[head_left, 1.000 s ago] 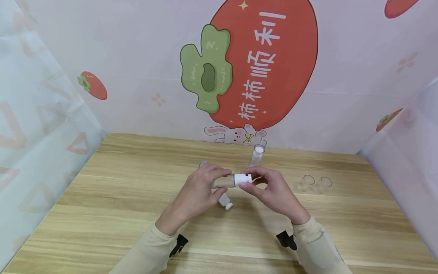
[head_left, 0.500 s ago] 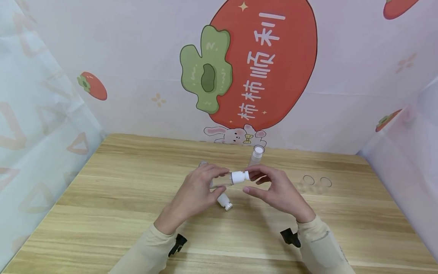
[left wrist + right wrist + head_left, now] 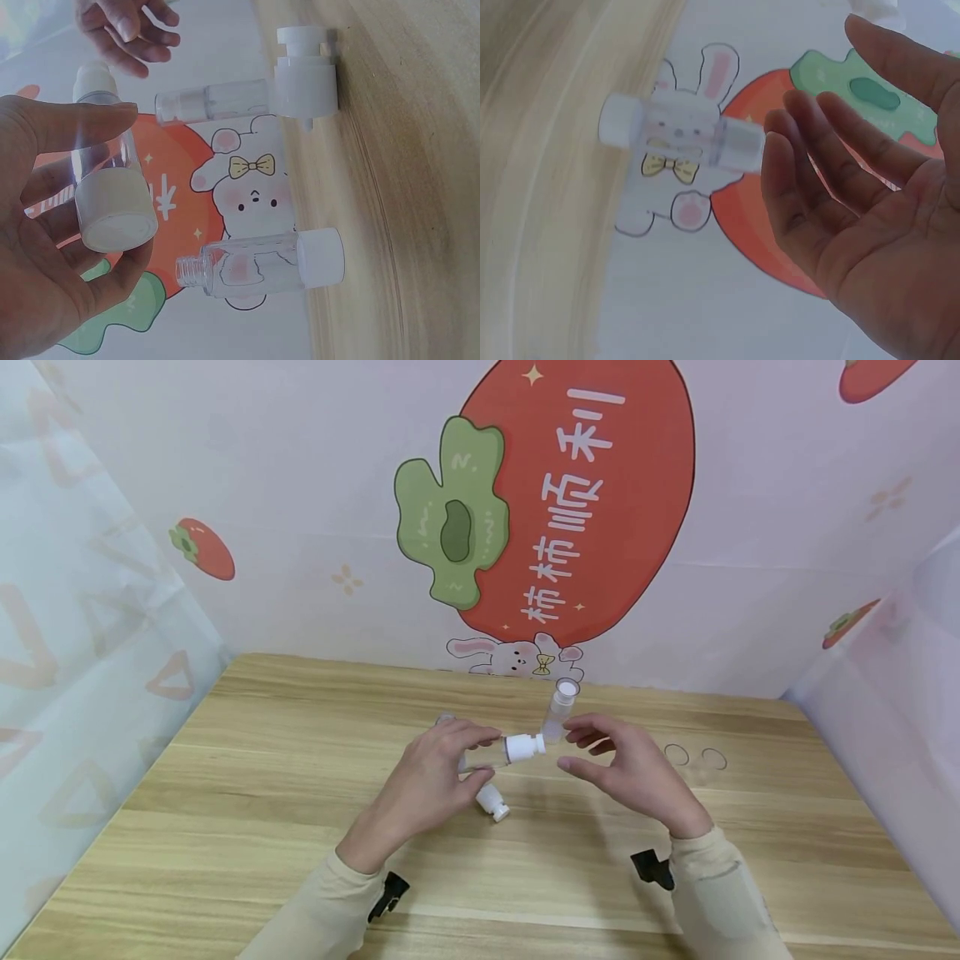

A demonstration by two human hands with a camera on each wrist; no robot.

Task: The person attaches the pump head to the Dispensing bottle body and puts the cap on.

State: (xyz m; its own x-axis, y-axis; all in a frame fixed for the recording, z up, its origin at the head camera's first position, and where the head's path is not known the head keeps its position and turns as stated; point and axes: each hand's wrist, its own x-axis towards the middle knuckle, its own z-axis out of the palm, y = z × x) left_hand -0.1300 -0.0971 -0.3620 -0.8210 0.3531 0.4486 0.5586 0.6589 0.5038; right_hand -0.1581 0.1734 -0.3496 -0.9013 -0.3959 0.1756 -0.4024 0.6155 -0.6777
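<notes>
My left hand (image 3: 431, 777) grips a small clear bottle (image 3: 523, 747) by its body, between thumb and fingers. The bottle is tilted on its side, its white pump top pointing right in the head view and its white base (image 3: 117, 214) showing in the left wrist view. Apart from it, my right hand (image 3: 633, 767) hovers with loosely bent fingers and nothing in them. A white pump head (image 3: 492, 802) stands on the table below the left hand. Behind that hand, mostly hidden from the head camera, is an uncapped clear bottle (image 3: 251, 265) with a white base.
Another clear bottle (image 3: 561, 703) with a white top stands upright at the back of the wooden table (image 3: 300, 827). Two clear round-rimmed caps (image 3: 714, 759) are at the right, beyond the right hand. A printed backdrop (image 3: 315, 610) borders the table's far edge.
My right hand has let go of the pump top and moved right, away from the bottle. The left hand keeps its hold, almost in place.
</notes>
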